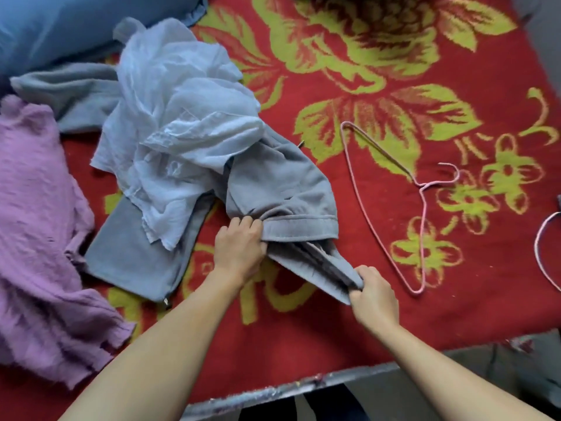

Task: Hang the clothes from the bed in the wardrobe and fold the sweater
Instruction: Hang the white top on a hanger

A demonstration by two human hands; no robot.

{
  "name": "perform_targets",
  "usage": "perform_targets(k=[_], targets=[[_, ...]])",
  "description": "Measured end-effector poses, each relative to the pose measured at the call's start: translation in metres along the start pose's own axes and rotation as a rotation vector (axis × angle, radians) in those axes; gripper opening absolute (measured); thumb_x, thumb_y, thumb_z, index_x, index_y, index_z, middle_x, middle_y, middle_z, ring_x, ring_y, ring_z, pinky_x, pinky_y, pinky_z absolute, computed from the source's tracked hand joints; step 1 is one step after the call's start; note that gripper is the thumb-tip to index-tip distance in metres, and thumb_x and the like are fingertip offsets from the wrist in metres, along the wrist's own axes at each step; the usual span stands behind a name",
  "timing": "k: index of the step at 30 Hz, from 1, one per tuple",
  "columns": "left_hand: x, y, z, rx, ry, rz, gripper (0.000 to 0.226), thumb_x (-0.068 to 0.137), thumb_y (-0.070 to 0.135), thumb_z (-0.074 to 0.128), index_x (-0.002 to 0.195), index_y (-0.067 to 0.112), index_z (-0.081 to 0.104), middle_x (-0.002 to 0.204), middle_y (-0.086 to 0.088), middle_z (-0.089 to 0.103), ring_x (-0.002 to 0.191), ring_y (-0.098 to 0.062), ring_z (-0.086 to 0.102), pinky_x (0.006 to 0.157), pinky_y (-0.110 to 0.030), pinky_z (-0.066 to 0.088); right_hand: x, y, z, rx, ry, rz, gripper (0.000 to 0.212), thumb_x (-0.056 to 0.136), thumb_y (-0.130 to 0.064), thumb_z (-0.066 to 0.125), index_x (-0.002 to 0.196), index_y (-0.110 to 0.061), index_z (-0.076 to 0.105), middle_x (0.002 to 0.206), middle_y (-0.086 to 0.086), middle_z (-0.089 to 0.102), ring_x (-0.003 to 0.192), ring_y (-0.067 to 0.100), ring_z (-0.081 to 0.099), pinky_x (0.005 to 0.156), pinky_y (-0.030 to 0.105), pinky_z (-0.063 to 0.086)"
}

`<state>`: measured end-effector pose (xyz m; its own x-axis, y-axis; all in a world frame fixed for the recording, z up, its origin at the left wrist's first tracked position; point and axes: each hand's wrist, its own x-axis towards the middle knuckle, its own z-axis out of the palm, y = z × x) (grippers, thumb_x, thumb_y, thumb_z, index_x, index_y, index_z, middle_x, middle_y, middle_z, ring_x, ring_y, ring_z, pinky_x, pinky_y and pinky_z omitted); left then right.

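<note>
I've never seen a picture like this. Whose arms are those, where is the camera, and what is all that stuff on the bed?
No machine here, just a person. The camera sits on the person's head and looks down, so you see only two arms reaching out. The left hand and the right hand both grip a grey garment. It lies on a red blanket with yellow-green flowers. A thin white shirt is crumpled on top of it. A purple sweater lies to the left, a pink hanger to the right, and a blue pillow at the top left corner.
</note>
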<state>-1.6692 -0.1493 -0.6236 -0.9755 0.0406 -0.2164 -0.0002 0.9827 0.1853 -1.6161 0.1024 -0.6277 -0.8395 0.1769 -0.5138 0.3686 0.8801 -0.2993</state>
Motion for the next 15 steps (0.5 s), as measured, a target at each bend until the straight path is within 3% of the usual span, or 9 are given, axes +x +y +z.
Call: perform_targets(k=[2, 5, 8, 11, 13, 15], targets=[[-0.01, 0.0, -0.005, 0.035, 0.051, 0.015, 0.038, 0.065, 0.011, 0.066, 0.102, 0.007, 0.063, 0.096, -0.014, 0.06, 0.084, -0.035, 0.057, 0.057, -0.039, 0.047, 0.006, 0.01, -0.016, 0.135, 0.046, 0.061, 0.02, 0.074, -0.003, 0.053, 0.079, -0.022, 0.054, 0.088, 0.001, 0.057, 0.086, 0.033, 0.056, 0.068, 0.039, 0.04], [-0.026, 0.0, -0.018, 0.202, 0.118, 0.193, 0.074, 0.061, 0.002, 0.061, 0.133, 0.014, 0.055, 0.124, -0.018, 0.058, 0.107, -0.037, 0.058, 0.07, -0.04, 0.049, 0.007, 0.005, -0.037, 0.3, 0.091, 0.048, 0.027, 0.07, 0.005, 0.051, 0.072, -0.022, 0.053, 0.085, 0.003, 0.062, 0.081, 0.029, 0.056, 0.067, 0.036, 0.038], [-0.041, 0.0, -0.038, 0.217, -0.082, 0.32, 0.069, 0.074, 0.005, 0.058, 0.139, 0.024, 0.048, 0.112, -0.004, 0.064, 0.103, -0.028, 0.06, 0.074, -0.038, 0.044, -0.006, -0.005, -0.058, 0.327, 0.077, -0.09, 0.032, 0.068, 0.005, 0.05, 0.079, -0.026, 0.054, 0.085, -0.003, 0.062, 0.08, 0.024, 0.054, 0.068, 0.035, 0.038], [-0.062, 0.0, -0.06, 0.057, -0.33, 0.093, 0.062, 0.077, 0.011, 0.054, 0.134, 0.032, 0.041, 0.107, -0.002, 0.065, 0.095, -0.031, 0.061, 0.07, -0.038, 0.041, -0.018, -0.018, -0.087, 0.405, 0.068, -0.171, 0.028, 0.075, -0.002, 0.053, 0.085, -0.027, 0.06, 0.084, -0.008, 0.065, 0.081, 0.018, 0.057, 0.067, 0.03, 0.035], [-0.078, 0.001, -0.082, -0.039, -0.336, -0.061, 0.051, 0.08, 0.023, 0.058, 0.128, 0.034, 0.042, 0.098, -0.006, 0.066, 0.092, -0.032, 0.061, 0.066, -0.039, 0.046, -0.024, -0.032, -0.115, 0.42, 0.057, -0.217, 0.018, 0.082, -0.01, 0.055, 0.087, -0.025, 0.064, 0.085, -0.003, 0.068, 0.082, 0.02, 0.06, 0.067, 0.031, 0.037], [-0.093, 0.006, -0.109, -0.202, -0.258, -0.172, 0.026, 0.086, 0.041, 0.057, 0.109, 0.032, 0.053, 0.09, -0.005, 0.066, 0.089, -0.029, 0.061, 0.066, -0.04, 0.047, -0.027, -0.048, -0.144, 0.395, 0.054, -0.286, 0.013, 0.084, -0.017, 0.055, 0.086, -0.023, 0.066, 0.086, 0.003, 0.07, 0.083, 0.027, 0.061, 0.068, 0.035, 0.043]])
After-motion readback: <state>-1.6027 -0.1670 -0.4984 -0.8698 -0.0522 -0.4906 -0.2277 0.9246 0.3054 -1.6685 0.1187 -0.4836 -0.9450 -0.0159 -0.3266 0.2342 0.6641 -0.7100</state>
